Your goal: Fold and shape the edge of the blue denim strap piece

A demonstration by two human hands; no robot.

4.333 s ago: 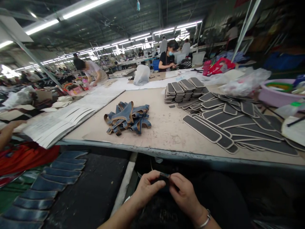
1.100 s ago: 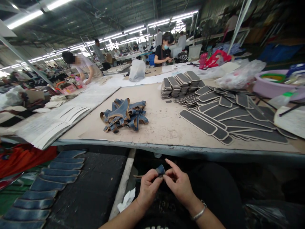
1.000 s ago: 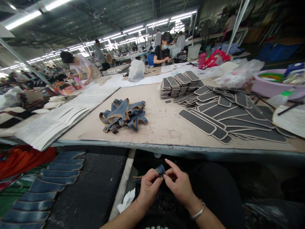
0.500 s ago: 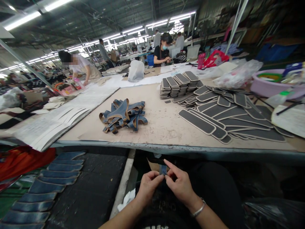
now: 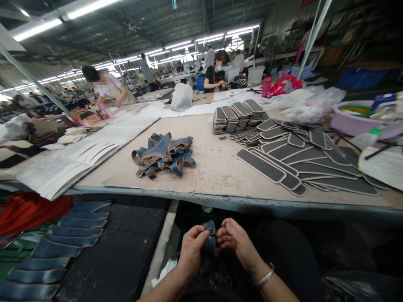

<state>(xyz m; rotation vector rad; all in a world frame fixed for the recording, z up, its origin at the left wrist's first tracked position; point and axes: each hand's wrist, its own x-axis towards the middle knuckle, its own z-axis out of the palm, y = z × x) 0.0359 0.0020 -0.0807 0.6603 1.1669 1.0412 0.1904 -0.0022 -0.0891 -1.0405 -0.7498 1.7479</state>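
Low in the middle of the head view, below the table's front edge, my left hand (image 5: 192, 247) pinches a curved blue piece with a tan edge (image 5: 210, 239). My right hand (image 5: 236, 243) is just right of this piece, its fingers curled toward it; whether the fingertips touch it is hard to tell. A pile of blue strap-like pieces (image 5: 163, 152) lies on the table (image 5: 201, 176). To its right are stacked and spread dark grey pieces with pale rims (image 5: 261, 165).
Overlapping blue pieces (image 5: 58, 249) lie on a black surface (image 5: 116, 243) at the lower left. White sheets (image 5: 85, 161) cover the table's left part. A purple basin (image 5: 349, 119) and plastic bags (image 5: 315, 102) stand at the right. People (image 5: 108, 86) work beyond the table.
The blue piece has turned and now shows as a curved loop in my left hand. My right hand has moved slightly right, and its extended index finger has curled in.
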